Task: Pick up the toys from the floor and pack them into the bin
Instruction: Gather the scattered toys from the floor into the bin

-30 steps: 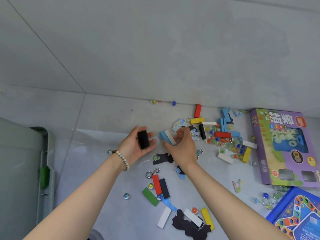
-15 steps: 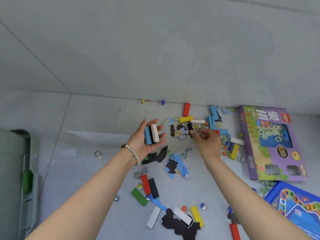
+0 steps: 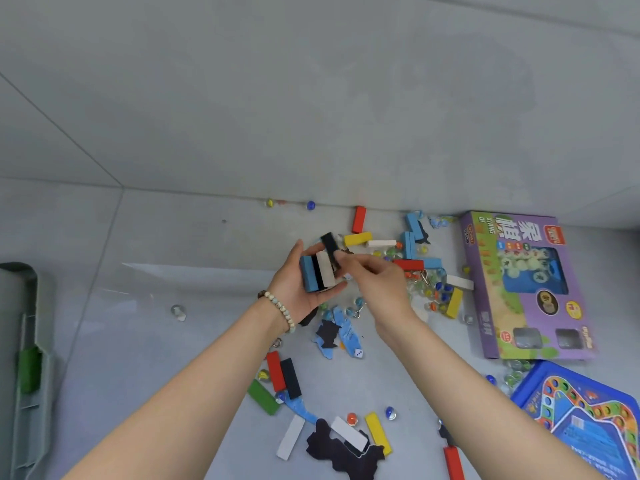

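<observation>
My left hand (image 3: 298, 289), palm up with a bead bracelet at the wrist, holds a stack of blue, black and white blocks (image 3: 317, 274). My right hand (image 3: 375, 284) pinches another black block (image 3: 330, 247) and sets it against that stack. Coloured blocks lie on the grey floor: red (image 3: 359, 219), yellow (image 3: 357, 239) and white (image 3: 381, 243) ones beyond the hands, and red (image 3: 275, 370), black (image 3: 290, 377) and green (image 3: 263, 396) ones nearer me. The grey bin (image 3: 20, 368) shows at the far left edge.
Marbles (image 3: 433, 292) are scattered right of the hands. A purple game box (image 3: 526, 285) and a blue game board (image 3: 585, 424) lie at the right. Black felt shapes (image 3: 343, 452) and blue puzzle pieces (image 3: 343, 336) lie near me. The wall rises just behind the pile.
My left hand went from one black block to a stack of three. My right hand picked a black block from the pile and brought it left to the stack.
</observation>
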`<action>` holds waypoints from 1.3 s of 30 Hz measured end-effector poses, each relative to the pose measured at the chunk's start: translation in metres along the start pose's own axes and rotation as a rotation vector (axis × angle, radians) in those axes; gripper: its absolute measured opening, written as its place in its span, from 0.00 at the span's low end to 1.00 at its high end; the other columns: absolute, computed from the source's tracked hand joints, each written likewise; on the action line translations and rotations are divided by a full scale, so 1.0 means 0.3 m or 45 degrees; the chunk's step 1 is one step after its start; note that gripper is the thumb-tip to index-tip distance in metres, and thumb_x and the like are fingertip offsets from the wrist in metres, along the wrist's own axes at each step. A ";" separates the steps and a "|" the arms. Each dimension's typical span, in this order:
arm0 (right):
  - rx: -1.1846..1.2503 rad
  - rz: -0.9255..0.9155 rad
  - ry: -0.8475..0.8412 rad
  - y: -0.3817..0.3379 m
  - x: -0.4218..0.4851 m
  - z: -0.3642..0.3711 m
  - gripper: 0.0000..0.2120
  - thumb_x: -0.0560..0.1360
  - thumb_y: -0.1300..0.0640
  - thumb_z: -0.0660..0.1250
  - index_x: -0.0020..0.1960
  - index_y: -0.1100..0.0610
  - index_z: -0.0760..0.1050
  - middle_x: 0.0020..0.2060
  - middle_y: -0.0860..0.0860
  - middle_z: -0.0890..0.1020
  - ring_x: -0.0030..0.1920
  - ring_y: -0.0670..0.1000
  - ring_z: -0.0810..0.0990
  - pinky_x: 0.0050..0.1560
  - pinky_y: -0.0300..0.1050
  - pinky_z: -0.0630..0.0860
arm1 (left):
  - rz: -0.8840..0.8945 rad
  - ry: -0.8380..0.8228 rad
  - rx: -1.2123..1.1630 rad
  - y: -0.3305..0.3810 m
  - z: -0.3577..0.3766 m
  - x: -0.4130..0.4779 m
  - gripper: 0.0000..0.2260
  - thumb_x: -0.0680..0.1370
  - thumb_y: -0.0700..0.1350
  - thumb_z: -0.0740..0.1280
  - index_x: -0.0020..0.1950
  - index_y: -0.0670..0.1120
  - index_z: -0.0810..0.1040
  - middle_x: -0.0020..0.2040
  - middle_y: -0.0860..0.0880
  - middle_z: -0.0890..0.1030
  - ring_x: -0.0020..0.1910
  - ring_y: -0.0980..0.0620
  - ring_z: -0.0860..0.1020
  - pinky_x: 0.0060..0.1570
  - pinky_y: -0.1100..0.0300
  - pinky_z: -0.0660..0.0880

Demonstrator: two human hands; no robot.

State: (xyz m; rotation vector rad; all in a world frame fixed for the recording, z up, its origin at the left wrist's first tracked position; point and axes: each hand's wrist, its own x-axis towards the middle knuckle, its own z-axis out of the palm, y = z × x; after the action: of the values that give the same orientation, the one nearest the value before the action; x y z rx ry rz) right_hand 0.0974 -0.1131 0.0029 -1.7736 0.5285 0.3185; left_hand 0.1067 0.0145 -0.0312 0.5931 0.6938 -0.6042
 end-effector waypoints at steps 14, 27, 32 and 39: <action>-0.638 -0.220 0.106 0.056 0.278 -0.223 0.11 0.70 0.53 0.74 0.52 0.52 0.82 0.41 0.48 0.75 0.40 0.45 0.71 0.36 0.28 0.64 | 0.000 0.060 -0.007 0.002 0.016 0.038 0.18 0.81 0.55 0.55 0.52 0.46 0.78 0.44 0.45 0.82 0.41 0.47 0.82 0.38 0.54 0.82; -0.881 -0.300 0.107 0.048 0.271 -0.164 0.08 0.71 0.49 0.71 0.47 0.52 0.80 0.44 0.48 0.73 0.43 0.45 0.72 0.41 0.40 0.67 | -0.051 0.060 -0.034 0.007 0.008 0.066 0.17 0.80 0.56 0.56 0.54 0.45 0.78 0.47 0.43 0.81 0.44 0.44 0.81 0.39 0.50 0.82; -0.921 -0.171 0.122 0.073 0.291 -0.158 0.07 0.71 0.49 0.71 0.44 0.52 0.82 0.49 0.54 0.79 0.45 0.52 0.78 0.41 0.43 0.73 | -0.051 0.068 -0.057 0.000 -0.003 0.066 0.17 0.80 0.55 0.57 0.55 0.44 0.77 0.47 0.43 0.81 0.46 0.43 0.81 0.37 0.51 0.82; -1.105 -0.236 0.065 0.065 0.276 -0.140 0.13 0.71 0.47 0.71 0.53 0.52 0.80 0.50 0.49 0.72 0.51 0.49 0.74 0.44 0.42 0.70 | -0.022 0.102 -0.064 0.006 -0.015 0.060 0.16 0.80 0.54 0.57 0.54 0.44 0.77 0.48 0.42 0.80 0.46 0.43 0.80 0.44 0.48 0.80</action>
State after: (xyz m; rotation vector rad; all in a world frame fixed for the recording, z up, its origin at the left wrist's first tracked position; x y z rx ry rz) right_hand 0.1561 -0.1726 -0.0419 -2.6541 0.2597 0.4072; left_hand 0.1172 0.0135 -0.0465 0.5675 0.7877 -0.5802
